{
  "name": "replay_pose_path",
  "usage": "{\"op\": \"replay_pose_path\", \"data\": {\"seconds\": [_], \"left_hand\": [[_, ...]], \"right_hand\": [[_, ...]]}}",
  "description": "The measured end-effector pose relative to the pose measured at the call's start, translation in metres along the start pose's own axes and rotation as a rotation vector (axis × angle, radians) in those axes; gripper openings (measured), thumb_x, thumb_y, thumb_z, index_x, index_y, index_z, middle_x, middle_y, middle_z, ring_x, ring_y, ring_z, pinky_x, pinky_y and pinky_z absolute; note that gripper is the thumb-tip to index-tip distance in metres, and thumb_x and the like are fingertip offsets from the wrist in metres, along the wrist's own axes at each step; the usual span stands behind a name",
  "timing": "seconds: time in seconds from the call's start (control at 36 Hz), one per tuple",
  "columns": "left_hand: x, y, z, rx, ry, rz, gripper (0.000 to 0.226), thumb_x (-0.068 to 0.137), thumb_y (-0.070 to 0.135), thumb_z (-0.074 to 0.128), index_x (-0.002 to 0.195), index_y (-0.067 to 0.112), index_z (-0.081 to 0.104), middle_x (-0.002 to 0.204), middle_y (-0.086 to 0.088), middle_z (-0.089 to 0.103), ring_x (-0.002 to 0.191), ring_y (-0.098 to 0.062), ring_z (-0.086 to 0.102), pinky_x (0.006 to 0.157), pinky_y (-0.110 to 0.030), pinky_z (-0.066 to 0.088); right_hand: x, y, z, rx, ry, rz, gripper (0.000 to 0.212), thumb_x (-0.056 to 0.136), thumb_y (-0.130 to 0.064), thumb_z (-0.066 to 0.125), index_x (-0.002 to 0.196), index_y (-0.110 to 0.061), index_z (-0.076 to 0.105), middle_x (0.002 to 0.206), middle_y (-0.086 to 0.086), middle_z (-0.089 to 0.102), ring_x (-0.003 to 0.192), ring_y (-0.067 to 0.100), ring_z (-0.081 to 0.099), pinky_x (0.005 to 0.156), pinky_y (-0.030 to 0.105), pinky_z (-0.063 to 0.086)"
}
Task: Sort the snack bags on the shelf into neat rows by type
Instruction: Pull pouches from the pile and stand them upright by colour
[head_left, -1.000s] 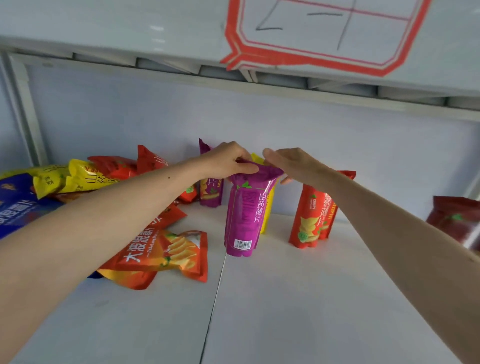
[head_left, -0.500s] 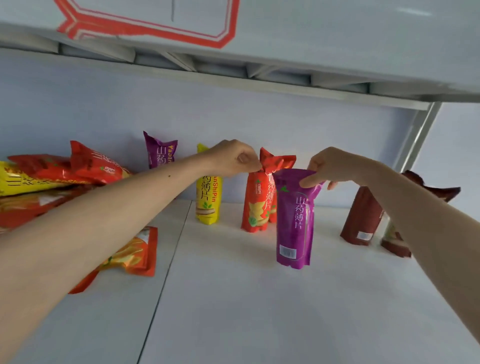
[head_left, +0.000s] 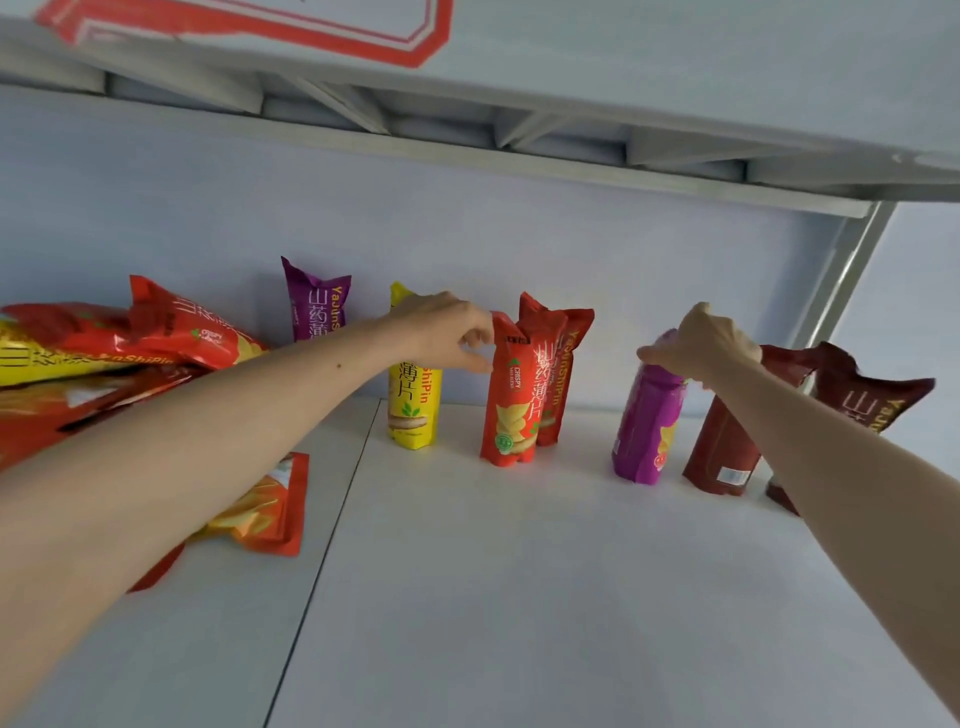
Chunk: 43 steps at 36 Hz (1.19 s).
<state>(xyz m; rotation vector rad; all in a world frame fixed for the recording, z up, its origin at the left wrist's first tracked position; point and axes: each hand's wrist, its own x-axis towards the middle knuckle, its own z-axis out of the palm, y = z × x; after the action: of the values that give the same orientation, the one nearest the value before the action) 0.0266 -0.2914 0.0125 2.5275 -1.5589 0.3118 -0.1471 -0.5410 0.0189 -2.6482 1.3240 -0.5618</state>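
Bags stand upright along the back of the white shelf (head_left: 519, 597). The right hand (head_left: 709, 343) grips the top of a purple bag (head_left: 647, 426) beside a maroon bag (head_left: 724, 447). The left hand (head_left: 447, 332) pinches the top edge of a red bag (head_left: 511, 405).

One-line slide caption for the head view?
Right hand grips upright purple bag; left hand pinches red bag on shelf.
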Motion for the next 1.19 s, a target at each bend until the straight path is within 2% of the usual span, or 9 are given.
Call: {"op": "replay_pose_path", "data": {"seconds": [0.11,0.19,0.5,0.64,0.81,0.89,1.0,1.08,1.19], "left_hand": [[-0.004,-0.01,0.002,0.013,-0.005,0.0,0.048,0.084,0.055,0.064,0.122,0.026,0.062,0.112,0.011,0.068,0.1,-0.01,0.061,0.074,-0.029,0.047],[-0.011,-0.019,0.002,0.032,-0.02,0.002,0.044,0.083,0.052,0.063,0.12,0.028,0.063,0.11,0.014,0.069,0.103,-0.01,0.061,0.073,-0.029,0.044],[-0.087,-0.12,-0.012,0.054,-0.038,-0.133,0.035,0.081,0.046,0.067,0.11,0.026,0.067,0.1,0.013,0.072,0.095,-0.012,0.064,0.081,-0.031,0.05],[-0.124,-0.192,-0.032,0.176,-0.058,-0.21,0.036,0.081,0.049,0.064,0.111,0.029,0.065,0.109,0.012,0.068,0.105,-0.015,0.06,0.073,-0.029,0.041],[-0.153,-0.27,-0.047,0.328,-0.112,-0.274,0.073,0.079,0.06,0.066,0.142,0.031,0.042,0.146,0.002,0.041,0.137,-0.022,0.032,0.102,-0.044,0.041],[-0.162,-0.293,-0.044,0.327,-0.172,-0.368,0.101,0.069,0.068,0.071,0.151,0.034,0.023,0.161,-0.006,0.014,0.148,-0.031,0.007,0.115,-0.053,0.022],[-0.169,-0.316,-0.035,0.164,-0.176,-0.577,0.119,0.056,0.085,0.064,0.151,0.046,0.005,0.162,-0.007,-0.015,0.146,-0.039,-0.019,0.111,-0.07,0.002],[-0.171,-0.326,-0.029,0.047,-0.196,-0.697,0.124,0.051,0.095,0.051,0.15,0.047,-0.008,0.163,-0.008,-0.013,0.147,-0.042,-0.012,0.111,-0.071,0.005],[-0.167,-0.335,-0.023,-0.115,-0.21,-0.716,0.13,0.051,0.096,0.049,0.151,0.04,-0.015,0.162,-0.012,0.013,0.145,-0.041,0.021,0.112,-0.059,0.026]], "right_hand": [[0.003,-0.014,-0.006,-0.217,0.084,-0.011,0.077,0.076,-0.061,0.068,0.124,-0.005,0.043,0.111,0.016,0.049,0.102,0.036,0.053,0.072,0.04,0.04],[0.002,-0.038,-0.014,-0.295,0.156,-0.083,0.066,0.077,-0.057,0.069,0.114,-0.006,0.05,0.123,0.019,0.043,0.111,0.036,0.046,0.072,0.04,0.037],[-0.045,-0.223,-0.002,-0.044,0.218,-0.515,0.054,0.08,-0.051,0.067,0.117,-0.013,0.057,0.121,0.013,0.048,0.113,0.034,0.049,0.073,0.04,0.037],[-0.066,-0.307,0.028,0.011,0.224,-0.731,0.045,0.08,-0.046,0.068,0.115,-0.02,0.059,0.12,0.008,0.054,0.113,0.029,0.053,0.09,0.042,0.04],[-0.068,-0.379,0.079,-0.013,0.057,-0.724,0.061,0.075,-0.041,0.076,0.124,-0.015,0.05,0.121,0.007,0.058,0.114,0.028,0.053,0.091,0.042,0.04],[-0.065,-0.398,0.101,-0.059,-0.016,-0.713,0.08,0.069,-0.043,0.082,0.132,-0.013,0.042,0.126,0.009,0.056,0.12,0.031,0.05,0.095,0.045,0.04],[-0.061,-0.415,0.12,-0.142,-0.03,-0.706,0.096,0.066,-0.051,0.082,0.139,-0.011,0.034,0.134,0.011,0.051,0.124,0.033,0.045,0.098,0.047,0.041],[-0.056,-0.425,0.13,-0.172,-0.058,-0.672,0.094,0.07,-0.054,0.078,0.14,-0.011,0.033,0.134,0.011,0.051,0.124,0.034,0.045,0.098,0.047,0.04],[-0.05,-0.432,0.138,-0.19,-0.039,-0.641,0.08,0.078,-0.049,0.073,0.137,-0.008,0.038,0.132,0.013,0.05,0.124,0.034,0.044,0.099,0.046,0.04]]}}
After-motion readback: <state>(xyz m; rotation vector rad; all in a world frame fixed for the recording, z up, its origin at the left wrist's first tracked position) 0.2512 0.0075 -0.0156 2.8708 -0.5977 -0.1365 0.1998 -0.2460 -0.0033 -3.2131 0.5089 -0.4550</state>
